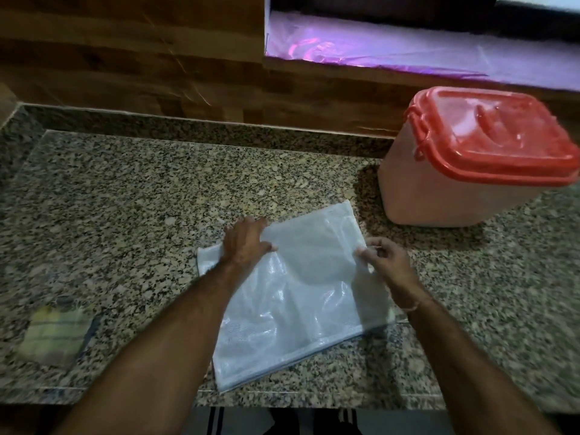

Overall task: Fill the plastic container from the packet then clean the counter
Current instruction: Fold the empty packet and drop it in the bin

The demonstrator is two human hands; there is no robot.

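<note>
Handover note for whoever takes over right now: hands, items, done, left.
Left hand: pressing flat on the packet.
Right hand: pinching the packet's right edge.
Packet: flat on the counter, looks empty.
Container: rear right, lid on; fill level can't be told.
Cloth: folded, front left, untouched.
Done: filling, apparently.
Left: clear the packet, wipe the counter.

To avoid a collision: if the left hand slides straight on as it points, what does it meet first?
Past the packet edge, only bare counter, then probably the granite back ledge; the plastic container stands to the right.
</note>
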